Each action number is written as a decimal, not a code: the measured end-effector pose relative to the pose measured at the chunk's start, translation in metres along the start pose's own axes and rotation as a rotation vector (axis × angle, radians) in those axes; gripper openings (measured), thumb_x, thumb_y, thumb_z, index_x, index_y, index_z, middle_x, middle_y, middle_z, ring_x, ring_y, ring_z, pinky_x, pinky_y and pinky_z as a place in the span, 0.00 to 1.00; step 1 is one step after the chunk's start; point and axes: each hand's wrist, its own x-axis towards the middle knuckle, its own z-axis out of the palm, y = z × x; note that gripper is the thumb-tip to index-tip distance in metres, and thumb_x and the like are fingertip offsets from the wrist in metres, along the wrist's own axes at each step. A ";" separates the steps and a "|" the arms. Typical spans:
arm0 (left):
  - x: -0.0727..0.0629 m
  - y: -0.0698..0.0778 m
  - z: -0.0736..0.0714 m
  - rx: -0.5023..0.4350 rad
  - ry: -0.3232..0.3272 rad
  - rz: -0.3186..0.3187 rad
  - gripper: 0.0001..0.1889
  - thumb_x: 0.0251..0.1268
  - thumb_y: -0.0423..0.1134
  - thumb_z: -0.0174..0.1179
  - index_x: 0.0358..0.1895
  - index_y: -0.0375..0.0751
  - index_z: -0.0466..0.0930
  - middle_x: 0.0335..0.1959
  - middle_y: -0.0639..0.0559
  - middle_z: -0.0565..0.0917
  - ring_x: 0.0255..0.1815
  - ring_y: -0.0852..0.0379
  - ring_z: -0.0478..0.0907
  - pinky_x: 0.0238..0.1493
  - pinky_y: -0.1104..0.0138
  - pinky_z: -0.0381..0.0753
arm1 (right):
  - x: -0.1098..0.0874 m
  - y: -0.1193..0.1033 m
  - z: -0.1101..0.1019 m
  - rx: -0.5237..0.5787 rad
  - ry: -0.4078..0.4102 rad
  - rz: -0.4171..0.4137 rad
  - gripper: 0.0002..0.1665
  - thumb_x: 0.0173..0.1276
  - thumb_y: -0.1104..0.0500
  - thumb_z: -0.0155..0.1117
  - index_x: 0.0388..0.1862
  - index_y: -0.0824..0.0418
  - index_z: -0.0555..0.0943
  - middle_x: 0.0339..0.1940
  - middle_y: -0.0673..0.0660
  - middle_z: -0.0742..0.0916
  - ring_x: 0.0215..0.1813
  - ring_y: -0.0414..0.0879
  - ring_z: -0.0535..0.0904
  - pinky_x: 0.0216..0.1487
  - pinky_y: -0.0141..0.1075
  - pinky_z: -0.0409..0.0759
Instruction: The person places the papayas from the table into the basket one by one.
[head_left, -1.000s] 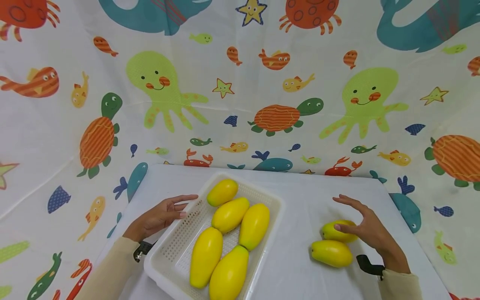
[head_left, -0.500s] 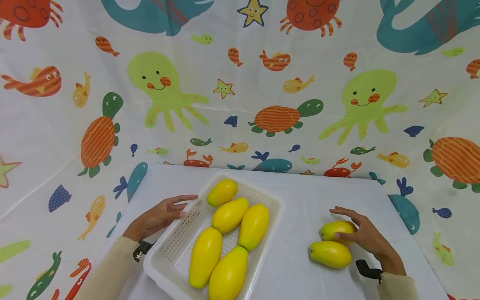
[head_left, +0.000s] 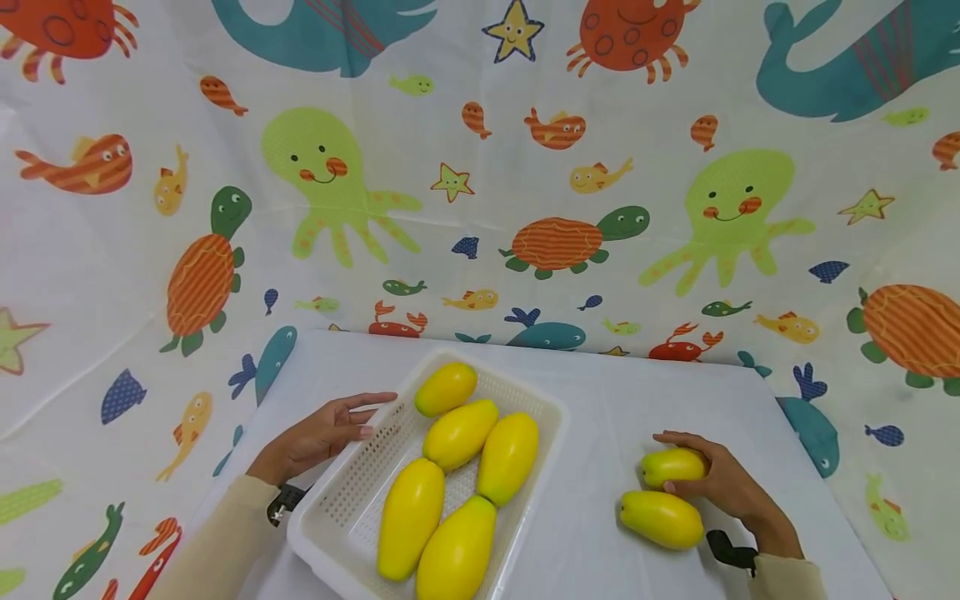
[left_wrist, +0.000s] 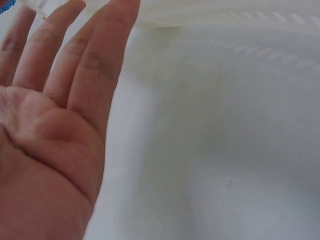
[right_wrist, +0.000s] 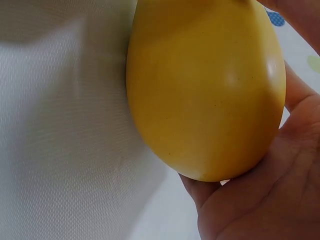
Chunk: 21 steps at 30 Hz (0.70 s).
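Observation:
Two yellow papayas with greenish ends lie on the white cloth to the right. My right hand [head_left: 726,482] curls round the far papaya [head_left: 670,468], index finger over its far side and thumb on the near side. Just in front lies the near papaya [head_left: 660,519], below my thumb. The right wrist view is filled by a papaya [right_wrist: 205,90] against my palm. On the left, my left hand [head_left: 318,435] has its fingers extended, fingertips right at the rim of a white perforated plastic basket [head_left: 557,408]. In the left wrist view its palm [left_wrist: 50,130] faces the camera.
Several yellow papayas [head_left: 460,433] lie inside the basket, which stands slanted left of centre. A white cloth [head_left: 600,417] covers the table. Behind it hangs a curtain [head_left: 465,192] printed with sea animals.
My right hand has come down and slightly left onto the far papaya, its fingers closing round it. The left hand and the basket stay in place. The head view has tilted slightly.

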 end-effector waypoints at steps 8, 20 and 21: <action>-0.001 0.000 0.001 0.008 0.003 0.002 0.33 0.83 0.26 0.48 0.86 0.52 0.58 0.79 0.47 0.75 0.70 0.36 0.81 0.65 0.43 0.82 | 0.000 0.002 0.002 0.012 -0.032 0.008 0.46 0.61 0.51 0.82 0.77 0.56 0.75 0.76 0.67 0.77 0.64 0.59 0.76 0.72 0.64 0.78; 0.000 0.002 0.002 0.011 0.003 -0.007 0.34 0.84 0.26 0.48 0.85 0.53 0.58 0.79 0.47 0.75 0.70 0.36 0.81 0.65 0.43 0.82 | -0.004 -0.010 0.001 -0.010 0.072 0.012 0.45 0.62 0.51 0.83 0.77 0.52 0.75 0.73 0.63 0.81 0.63 0.55 0.77 0.62 0.36 0.80; 0.000 0.002 0.002 0.012 0.006 -0.010 0.33 0.84 0.26 0.48 0.85 0.54 0.58 0.79 0.47 0.75 0.70 0.37 0.82 0.66 0.43 0.82 | -0.004 -0.012 0.000 -0.008 0.077 0.001 0.45 0.62 0.52 0.83 0.77 0.51 0.75 0.73 0.62 0.81 0.62 0.55 0.77 0.60 0.31 0.80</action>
